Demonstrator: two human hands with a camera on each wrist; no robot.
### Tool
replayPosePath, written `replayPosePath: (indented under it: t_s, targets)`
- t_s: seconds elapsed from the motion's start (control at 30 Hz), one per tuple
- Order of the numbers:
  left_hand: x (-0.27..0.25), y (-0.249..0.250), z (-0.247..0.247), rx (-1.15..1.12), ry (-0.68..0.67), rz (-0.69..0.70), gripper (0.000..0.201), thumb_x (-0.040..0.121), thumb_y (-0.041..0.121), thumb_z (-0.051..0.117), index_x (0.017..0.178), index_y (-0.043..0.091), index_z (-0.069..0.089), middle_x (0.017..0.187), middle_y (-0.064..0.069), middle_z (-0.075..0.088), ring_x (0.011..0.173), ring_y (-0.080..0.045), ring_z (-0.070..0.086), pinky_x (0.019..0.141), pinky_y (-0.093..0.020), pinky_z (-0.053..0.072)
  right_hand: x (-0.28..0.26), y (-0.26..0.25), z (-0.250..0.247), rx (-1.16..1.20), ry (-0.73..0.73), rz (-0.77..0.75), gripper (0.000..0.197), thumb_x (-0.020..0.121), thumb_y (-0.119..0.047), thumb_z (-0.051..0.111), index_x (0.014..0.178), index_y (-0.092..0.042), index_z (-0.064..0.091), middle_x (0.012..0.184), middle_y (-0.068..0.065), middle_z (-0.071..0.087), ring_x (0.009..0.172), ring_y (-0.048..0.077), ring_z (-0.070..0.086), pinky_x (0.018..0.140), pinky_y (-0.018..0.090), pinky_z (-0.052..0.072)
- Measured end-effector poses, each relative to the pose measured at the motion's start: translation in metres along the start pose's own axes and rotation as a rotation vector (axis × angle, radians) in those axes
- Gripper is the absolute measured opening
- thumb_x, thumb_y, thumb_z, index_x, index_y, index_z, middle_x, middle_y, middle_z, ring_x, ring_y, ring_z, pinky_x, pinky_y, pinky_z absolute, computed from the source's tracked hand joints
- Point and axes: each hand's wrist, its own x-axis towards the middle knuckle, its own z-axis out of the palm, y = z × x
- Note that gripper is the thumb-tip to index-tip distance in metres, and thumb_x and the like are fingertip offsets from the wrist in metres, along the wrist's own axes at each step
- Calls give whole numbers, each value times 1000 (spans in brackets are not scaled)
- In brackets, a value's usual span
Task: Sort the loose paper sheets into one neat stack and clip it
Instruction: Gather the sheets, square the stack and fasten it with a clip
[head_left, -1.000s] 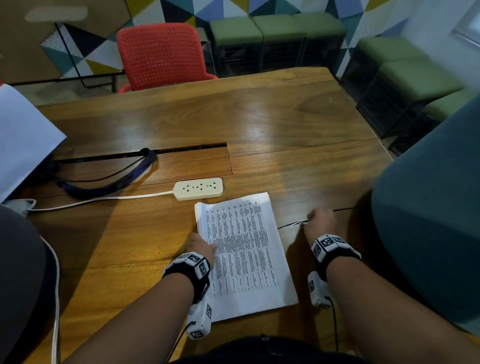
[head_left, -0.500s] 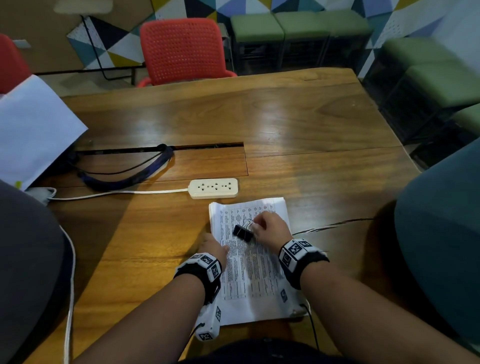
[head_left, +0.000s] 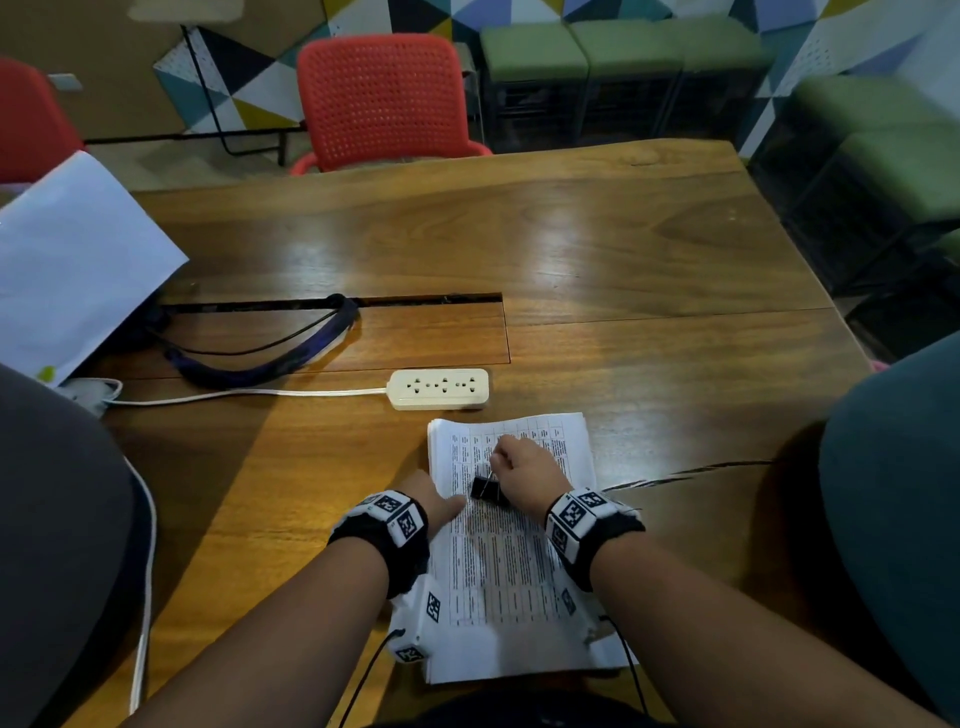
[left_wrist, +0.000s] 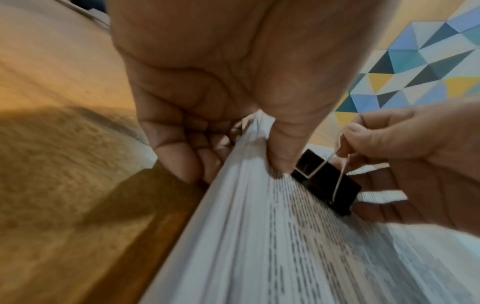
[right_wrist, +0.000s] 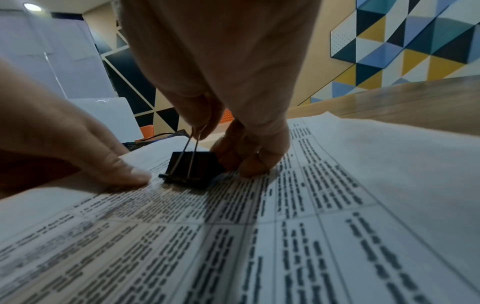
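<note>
We pinch the black metal binder clip (head_left: 485, 489) by its wire handles with our right hand (head_left: 522, 475); our left hand (head_left: 434, 501) grips the white printed paper stack (head_left: 498, 561) at its edge. Clipping step, we judge: next, squeeze the clip open over that edge.

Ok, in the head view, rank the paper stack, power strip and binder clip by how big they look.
1. paper stack, largest by far.
2. power strip, clearly smaller, though it lies farther from the camera.
3. binder clip, smallest, partly hidden by the right hand.

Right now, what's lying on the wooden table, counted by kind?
Paper stack: 1
Binder clip: 1
Power strip: 1
Dark strap: 1
Total: 4
</note>
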Motion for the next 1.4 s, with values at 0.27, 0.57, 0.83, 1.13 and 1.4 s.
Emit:
replayPosePath:
  t_s: [0.27,0.57,0.83,1.13,1.4]
  targets:
    - [12,15,-22,-278,91,58,38,91,28,59,124,13,50,118,-7,63,101,-25,62,78,-31,47,9,-2,-4,43,-74,37,17,98,-27,45,96,-13,54,111,15,55,84,22,51,71,28,39]
    - [15,14,-21,-427,201,42,22,84,20,69,98,16,52,97,-2,65,86,-22,65,78,-40,55,26,-17,-32,543,-93,73,19,97,-32,50,115,-27,47,104,7,59,97,29,62,90,52,53]
    - [8,15,-17,-556,212,155,34,84,9,67,110,27,53,102,-1,66,95,-24,65,87,-48,55,39,-29,-40,540,-93,19,39,101,-34,41,135,-16,45,123,6,59,115,21,55,99,38,45]
    - [3,13,-18,-584,199,198,33,85,10,66,105,31,52,101,0,66,93,-22,65,83,-49,56,51,-32,-34,515,32,-96,24,101,-25,41,120,-13,50,113,10,57,99,22,57,87,36,50]
    - [2,8,-16,-590,205,246,38,85,12,66,104,40,50,104,5,65,97,-19,65,82,-48,57,54,-30,-26,514,129,-121,14,101,-19,39,104,-12,51,107,11,57,97,26,59,82,37,55]
